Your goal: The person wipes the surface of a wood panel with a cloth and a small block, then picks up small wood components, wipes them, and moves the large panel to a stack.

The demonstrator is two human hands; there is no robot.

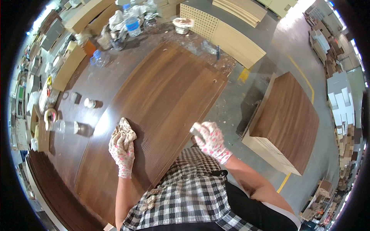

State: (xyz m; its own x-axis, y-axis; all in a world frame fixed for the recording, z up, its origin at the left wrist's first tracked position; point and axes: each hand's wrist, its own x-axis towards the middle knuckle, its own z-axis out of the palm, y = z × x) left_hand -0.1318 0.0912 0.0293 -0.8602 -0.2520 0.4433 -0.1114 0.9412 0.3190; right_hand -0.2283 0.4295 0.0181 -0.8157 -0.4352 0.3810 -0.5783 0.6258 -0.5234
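Note:
A long dark brown wood-grain panel [169,88] lies on the workbench in front of me. My left hand [121,151], in a white glove with pink dots, presses a crumpled beige rag [124,131] onto the panel's near left part. My right hand [210,140], in a matching glove, grips the panel's right edge, with the fingers curled over it.
Plastic bottles [132,20], a small bowl [182,24], a clear bottle lying down [63,126] and small jars [89,102] crowd the bench's far and left sides. A perforated board [221,32] leans behind. A stack of brown panels [287,119] stands on the floor at right.

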